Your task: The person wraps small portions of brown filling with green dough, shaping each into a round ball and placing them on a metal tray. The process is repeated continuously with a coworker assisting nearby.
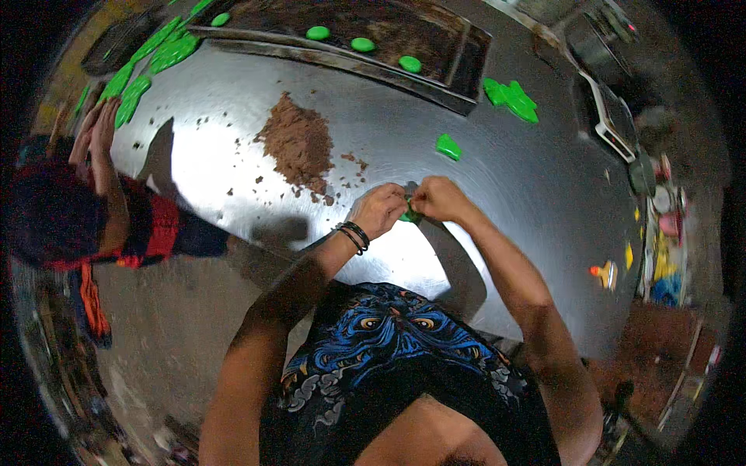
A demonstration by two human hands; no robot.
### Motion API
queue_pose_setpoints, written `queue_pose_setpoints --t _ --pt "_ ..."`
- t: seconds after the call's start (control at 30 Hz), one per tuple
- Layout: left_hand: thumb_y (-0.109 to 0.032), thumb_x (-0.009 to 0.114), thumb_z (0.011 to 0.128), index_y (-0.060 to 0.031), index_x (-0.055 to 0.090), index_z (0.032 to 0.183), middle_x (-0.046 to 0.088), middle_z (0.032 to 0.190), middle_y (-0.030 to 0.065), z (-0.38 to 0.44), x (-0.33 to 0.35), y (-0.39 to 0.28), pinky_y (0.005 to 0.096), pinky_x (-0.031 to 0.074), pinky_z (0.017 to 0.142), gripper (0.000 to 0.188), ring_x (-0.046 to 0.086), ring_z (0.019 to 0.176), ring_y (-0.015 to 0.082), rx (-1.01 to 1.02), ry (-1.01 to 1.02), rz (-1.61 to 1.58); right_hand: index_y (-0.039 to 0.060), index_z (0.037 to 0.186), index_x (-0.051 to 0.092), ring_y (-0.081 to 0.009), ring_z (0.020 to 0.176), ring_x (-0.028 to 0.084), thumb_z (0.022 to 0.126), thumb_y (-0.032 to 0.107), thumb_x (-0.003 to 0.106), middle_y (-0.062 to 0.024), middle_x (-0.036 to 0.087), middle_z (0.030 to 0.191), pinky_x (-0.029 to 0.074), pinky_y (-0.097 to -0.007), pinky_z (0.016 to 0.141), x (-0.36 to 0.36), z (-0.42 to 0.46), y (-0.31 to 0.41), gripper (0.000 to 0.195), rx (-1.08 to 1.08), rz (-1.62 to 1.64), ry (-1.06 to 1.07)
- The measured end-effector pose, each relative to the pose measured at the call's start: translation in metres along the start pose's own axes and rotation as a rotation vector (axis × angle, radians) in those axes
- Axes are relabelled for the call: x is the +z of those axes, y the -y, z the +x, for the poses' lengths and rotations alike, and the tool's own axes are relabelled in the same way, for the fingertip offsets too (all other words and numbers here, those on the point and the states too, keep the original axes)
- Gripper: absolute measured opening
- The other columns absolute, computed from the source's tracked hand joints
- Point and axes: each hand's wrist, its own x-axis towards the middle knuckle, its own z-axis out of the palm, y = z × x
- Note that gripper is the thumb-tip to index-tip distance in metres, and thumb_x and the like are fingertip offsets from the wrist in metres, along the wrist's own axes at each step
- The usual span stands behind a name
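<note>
My left hand (382, 208), with dark bands at its wrist, meets my right hand (438, 198) just above the metal tabletop (379, 140). Between them the fingertips of both pinch a small piece of bright green dough (410, 215), mostly covered by the fingers. Beyond my left hand lies a mound of brown crumbly filling (297, 143), with crumbs scattered about it. A small green dough piece (449, 147) rests beyond my right hand, and a larger flattened green piece (512, 101) sits farther off to the right.
Along the far side a dark baking tray (396, 23) holds several round green pieces (363, 45). Another person (64, 209) stands at the left, palms together near long green dough strips (134, 96). A small yellowish tool (608, 275) lies near the right edge.
</note>
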Motion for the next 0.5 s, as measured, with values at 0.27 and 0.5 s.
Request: queue_pose_setpoints --t 0.27,0.5 --pt "-0.014 0.058 0.084 0.0002 0.061 0.081 0.061 0.086 0.0120 0.037 -0.104 0.012 0.0338 0.047 0.072 0.015 0.059 0.081 0.0266 -0.181 -0.463 -0.039 0.0023 0.122 0.047 -0.0424 0.122 0.033 0.087 0.024 0.048 -0.0229 0.042 0.126 0.025 -0.0513 0.103 0.047 0.049 0.054 0.041 0.157 -0.297 -0.667" --pt "-0.018 0.048 0.092 -0.0005 0.059 0.090 0.061 0.082 0.0087 0.024 -0.192 0.046 0.0254 0.047 0.060 0.021 0.056 0.069 0.0125 -0.511 -0.554 -0.427 0.0013 0.113 0.053 -0.0320 0.116 0.046 0.078 0.018 0.062 -0.0211 0.046 0.125 0.038 -0.0372 0.097 0.036 -0.009 0.040 0.040 0.145 -0.107 -0.232"
